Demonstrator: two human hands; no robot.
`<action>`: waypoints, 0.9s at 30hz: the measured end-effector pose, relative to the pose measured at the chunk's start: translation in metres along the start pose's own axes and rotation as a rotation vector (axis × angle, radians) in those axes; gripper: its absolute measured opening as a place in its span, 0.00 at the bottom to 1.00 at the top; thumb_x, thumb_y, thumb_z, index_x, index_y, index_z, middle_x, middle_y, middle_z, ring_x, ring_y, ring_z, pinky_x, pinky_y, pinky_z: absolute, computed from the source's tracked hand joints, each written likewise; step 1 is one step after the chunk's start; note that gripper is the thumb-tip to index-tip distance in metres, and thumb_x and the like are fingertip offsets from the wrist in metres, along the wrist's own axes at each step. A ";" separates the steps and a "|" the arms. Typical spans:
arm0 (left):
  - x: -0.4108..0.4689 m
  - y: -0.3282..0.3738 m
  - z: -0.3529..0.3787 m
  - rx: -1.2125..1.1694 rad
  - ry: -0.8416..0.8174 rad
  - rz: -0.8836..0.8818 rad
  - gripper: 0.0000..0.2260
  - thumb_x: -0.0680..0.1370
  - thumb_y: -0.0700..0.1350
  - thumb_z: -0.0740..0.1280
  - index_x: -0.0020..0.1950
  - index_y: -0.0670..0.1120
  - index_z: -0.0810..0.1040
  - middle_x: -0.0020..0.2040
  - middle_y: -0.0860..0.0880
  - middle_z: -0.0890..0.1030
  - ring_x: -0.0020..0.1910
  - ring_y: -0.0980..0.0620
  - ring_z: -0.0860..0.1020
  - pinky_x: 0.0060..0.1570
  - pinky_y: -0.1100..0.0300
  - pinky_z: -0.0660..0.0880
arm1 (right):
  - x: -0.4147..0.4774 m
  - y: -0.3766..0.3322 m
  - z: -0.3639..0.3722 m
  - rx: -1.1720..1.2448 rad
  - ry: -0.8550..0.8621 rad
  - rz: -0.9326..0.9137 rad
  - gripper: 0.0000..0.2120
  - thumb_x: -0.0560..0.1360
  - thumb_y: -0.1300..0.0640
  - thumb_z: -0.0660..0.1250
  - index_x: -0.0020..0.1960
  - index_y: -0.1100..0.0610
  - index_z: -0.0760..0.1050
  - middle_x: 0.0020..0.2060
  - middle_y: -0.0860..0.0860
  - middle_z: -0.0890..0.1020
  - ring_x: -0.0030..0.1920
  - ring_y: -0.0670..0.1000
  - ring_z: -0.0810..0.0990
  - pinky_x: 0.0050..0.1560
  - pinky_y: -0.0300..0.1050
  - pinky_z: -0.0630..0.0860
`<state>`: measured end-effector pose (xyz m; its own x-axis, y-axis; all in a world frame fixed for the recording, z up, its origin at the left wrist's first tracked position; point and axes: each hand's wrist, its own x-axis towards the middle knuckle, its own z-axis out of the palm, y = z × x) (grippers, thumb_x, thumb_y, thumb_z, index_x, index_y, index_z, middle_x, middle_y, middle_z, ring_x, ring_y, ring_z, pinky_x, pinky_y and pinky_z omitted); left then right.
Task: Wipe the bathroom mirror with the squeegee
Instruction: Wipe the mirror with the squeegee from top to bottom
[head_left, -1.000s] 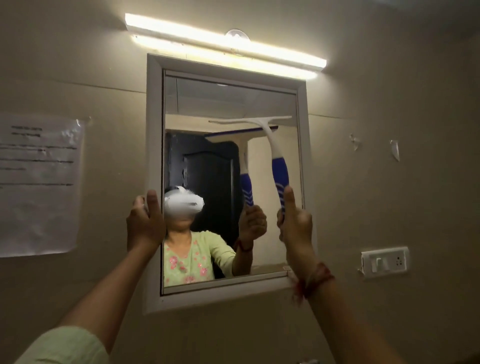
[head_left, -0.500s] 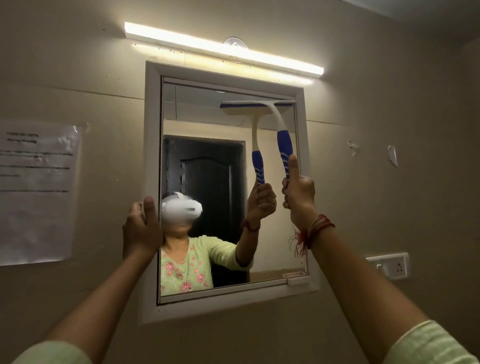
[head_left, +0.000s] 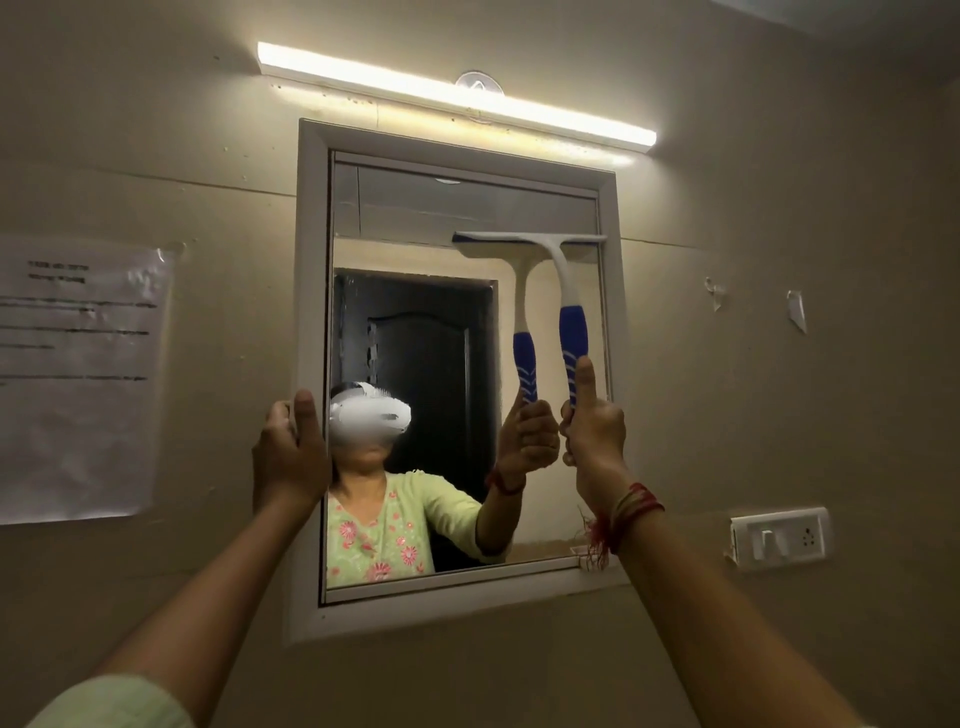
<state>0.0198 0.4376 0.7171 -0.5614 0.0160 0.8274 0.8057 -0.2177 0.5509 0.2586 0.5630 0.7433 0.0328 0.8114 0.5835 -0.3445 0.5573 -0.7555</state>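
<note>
The mirror (head_left: 415, 218) hangs on the wall in a white frame (head_left: 310, 312). A squeegee (head_left: 570, 317) with a white head and a blue handle lies with its blade level against the upper right part of the glass. My right hand (head_left: 595, 434) grips the bottom of the handle, thumb pointing up along it. My left hand (head_left: 291, 452) holds the frame's left edge at mid height, its thumb on the frame's front. The glass reflects the squeegee, a hand and a person in a green top.
A lit tube light (head_left: 457, 96) runs above the mirror. A paper notice (head_left: 78, 379) is stuck to the wall at the left. A switch and socket plate (head_left: 779, 538) and two small wall hooks (head_left: 796, 312) are at the right.
The squeegee rose to near the top of the glass, its blade levelling out, and has since slid a little way down the right side. My left hand stayed on the frame.
</note>
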 end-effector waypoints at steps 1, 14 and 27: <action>0.000 0.000 0.000 0.002 0.002 0.001 0.19 0.80 0.55 0.50 0.42 0.41 0.68 0.42 0.34 0.76 0.45 0.35 0.75 0.41 0.52 0.64 | 0.002 -0.004 0.001 0.019 -0.022 0.008 0.25 0.74 0.36 0.56 0.30 0.55 0.69 0.19 0.47 0.73 0.20 0.44 0.72 0.22 0.35 0.68; -0.001 0.002 0.000 0.013 0.000 0.007 0.19 0.81 0.55 0.49 0.42 0.42 0.68 0.43 0.33 0.76 0.46 0.35 0.75 0.41 0.53 0.64 | -0.019 0.027 -0.016 -0.015 -0.043 0.054 0.24 0.74 0.36 0.55 0.31 0.54 0.69 0.22 0.47 0.72 0.21 0.43 0.69 0.25 0.36 0.67; -0.002 0.004 -0.001 0.029 0.000 0.002 0.19 0.81 0.54 0.49 0.43 0.41 0.68 0.45 0.32 0.76 0.47 0.35 0.75 0.41 0.54 0.62 | -0.037 0.063 -0.028 -0.031 -0.073 0.102 0.29 0.61 0.27 0.53 0.31 0.54 0.70 0.15 0.43 0.72 0.17 0.39 0.69 0.24 0.36 0.66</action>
<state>0.0242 0.4360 0.7173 -0.5598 0.0157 0.8285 0.8119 -0.1894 0.5522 0.2617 0.5732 0.6655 -0.0693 0.8497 0.5227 -0.3130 0.4789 -0.8202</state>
